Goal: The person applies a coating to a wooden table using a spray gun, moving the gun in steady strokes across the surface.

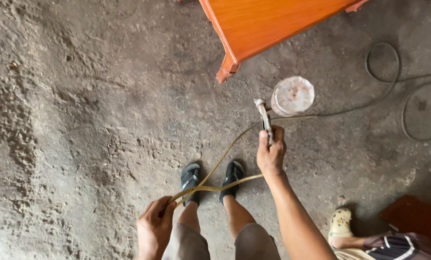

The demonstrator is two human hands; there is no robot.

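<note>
Spray gun (265, 118) clamped in right hand (271, 153) | left hand (154, 226) closed on hose (210, 187)

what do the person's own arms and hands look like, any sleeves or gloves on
Both hands are bare: no gloves, rings or watch show on the left hand or the right hand. The right forearm is uncovered along its whole visible length, with no sleeve in view. Only the wrist shows on the left, also uncovered.

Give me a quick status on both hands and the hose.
Right hand shut on metal spray gun with round cup. Left hand shut on looped yellowish hose. Hose crosses over sandalled feet.
</note>
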